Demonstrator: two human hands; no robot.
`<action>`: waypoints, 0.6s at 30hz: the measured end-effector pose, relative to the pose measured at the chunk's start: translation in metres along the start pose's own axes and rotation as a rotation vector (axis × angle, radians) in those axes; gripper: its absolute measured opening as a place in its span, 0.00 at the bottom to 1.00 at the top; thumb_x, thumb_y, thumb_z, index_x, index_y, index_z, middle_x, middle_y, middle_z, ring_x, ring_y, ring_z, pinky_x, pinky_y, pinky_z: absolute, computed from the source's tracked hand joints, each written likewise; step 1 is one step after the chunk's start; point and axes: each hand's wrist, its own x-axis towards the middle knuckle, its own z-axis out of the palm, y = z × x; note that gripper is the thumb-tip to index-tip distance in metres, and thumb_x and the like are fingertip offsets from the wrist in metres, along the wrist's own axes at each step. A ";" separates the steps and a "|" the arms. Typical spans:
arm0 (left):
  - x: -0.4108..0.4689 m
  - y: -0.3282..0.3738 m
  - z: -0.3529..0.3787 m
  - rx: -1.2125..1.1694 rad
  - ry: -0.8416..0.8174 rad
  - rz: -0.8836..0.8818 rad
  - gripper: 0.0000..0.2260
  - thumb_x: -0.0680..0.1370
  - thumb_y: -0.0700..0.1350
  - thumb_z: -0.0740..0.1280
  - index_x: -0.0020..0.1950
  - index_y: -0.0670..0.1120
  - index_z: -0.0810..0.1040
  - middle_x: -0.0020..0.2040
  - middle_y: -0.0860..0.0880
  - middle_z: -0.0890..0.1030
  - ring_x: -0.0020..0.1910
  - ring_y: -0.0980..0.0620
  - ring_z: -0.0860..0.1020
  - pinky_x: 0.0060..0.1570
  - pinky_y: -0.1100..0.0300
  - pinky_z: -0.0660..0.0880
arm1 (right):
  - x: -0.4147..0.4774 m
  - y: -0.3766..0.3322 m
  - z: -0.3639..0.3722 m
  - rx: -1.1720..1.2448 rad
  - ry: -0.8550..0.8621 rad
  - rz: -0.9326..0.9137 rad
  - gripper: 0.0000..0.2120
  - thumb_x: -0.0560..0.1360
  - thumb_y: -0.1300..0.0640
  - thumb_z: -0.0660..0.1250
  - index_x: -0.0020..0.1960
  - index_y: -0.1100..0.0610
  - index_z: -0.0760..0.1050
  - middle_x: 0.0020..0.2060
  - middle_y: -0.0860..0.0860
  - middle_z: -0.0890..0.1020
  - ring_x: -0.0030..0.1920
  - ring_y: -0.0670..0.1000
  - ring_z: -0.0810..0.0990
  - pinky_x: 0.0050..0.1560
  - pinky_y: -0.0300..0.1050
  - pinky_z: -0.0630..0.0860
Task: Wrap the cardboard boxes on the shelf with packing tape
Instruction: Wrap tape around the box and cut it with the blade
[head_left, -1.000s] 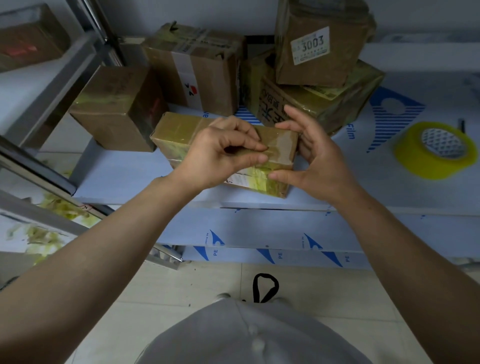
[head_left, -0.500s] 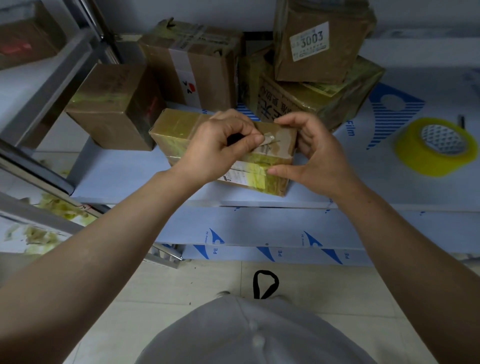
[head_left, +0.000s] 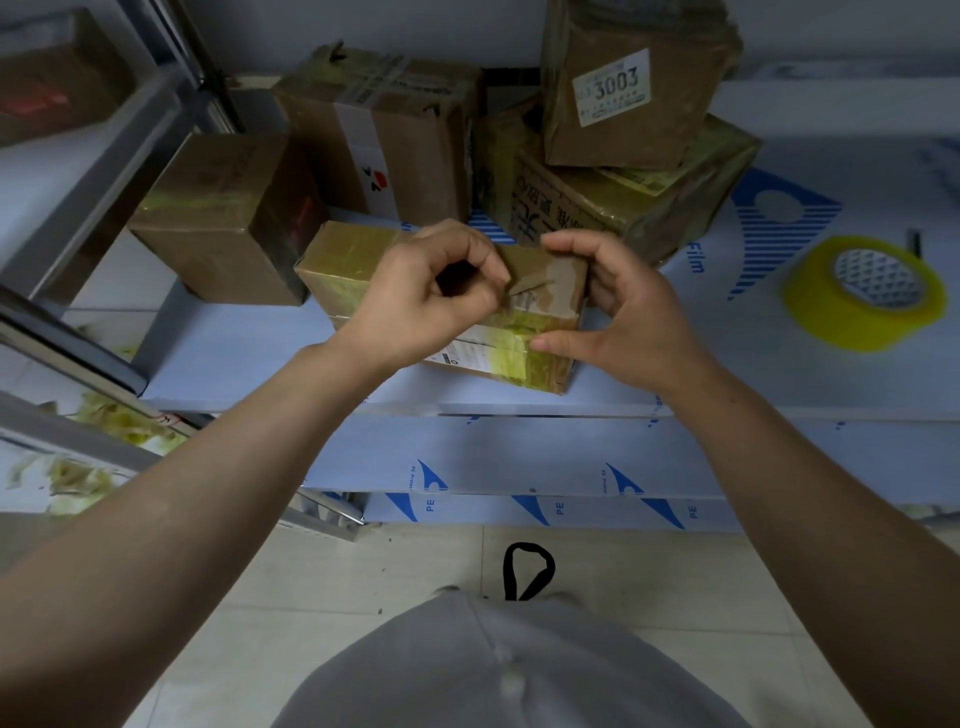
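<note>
A small cardboard box (head_left: 353, 265) with yellowish tape on it lies near the front of the blue-white shelf (head_left: 249, 358). My left hand (head_left: 426, 296) hovers over its top and pinches a loose strip of tape (head_left: 530, 288) between thumb and fingers. My right hand (head_left: 618, 306) holds the box's right end, thumb on the front face and fingers curled over the top edge. A roll of yellow packing tape (head_left: 862, 293) lies flat on the shelf at the right, apart from both hands.
Several more cardboard boxes stand behind: one at the left (head_left: 218, 218), one at the back (head_left: 384, 130), and a labelled "3003" box (head_left: 634, 83) stacked on a taped box (head_left: 623, 202). A metal rack (head_left: 78, 197) with tape scraps (head_left: 119, 421) is at the left. Tiled floor lies below.
My left hand's thumb and fingers have lifted the tape strip up from the box top. My right hand has curled tighter on the box's right end. The box has barely shifted.
</note>
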 end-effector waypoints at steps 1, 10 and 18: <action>-0.001 -0.001 -0.002 0.006 -0.021 0.018 0.08 0.70 0.44 0.69 0.48 0.46 0.81 0.46 0.55 0.78 0.49 0.57 0.77 0.52 0.62 0.72 | 0.000 0.001 0.000 -0.007 -0.001 0.001 0.36 0.60 0.62 0.79 0.62 0.43 0.68 0.63 0.53 0.74 0.65 0.49 0.73 0.65 0.48 0.73; -0.008 -0.008 0.004 0.278 -0.055 0.402 0.11 0.76 0.43 0.69 0.58 0.44 0.81 0.52 0.41 0.79 0.50 0.47 0.74 0.53 0.62 0.67 | 0.001 -0.004 0.002 0.027 -0.010 0.003 0.33 0.60 0.65 0.79 0.58 0.45 0.70 0.60 0.52 0.75 0.63 0.50 0.75 0.64 0.49 0.73; -0.012 -0.009 -0.006 0.265 -0.002 0.283 0.15 0.74 0.46 0.71 0.59 0.44 0.80 0.58 0.43 0.78 0.59 0.46 0.76 0.65 0.40 0.65 | 0.001 -0.006 0.004 0.074 -0.016 0.011 0.26 0.61 0.64 0.80 0.51 0.45 0.74 0.58 0.51 0.76 0.61 0.52 0.77 0.61 0.51 0.76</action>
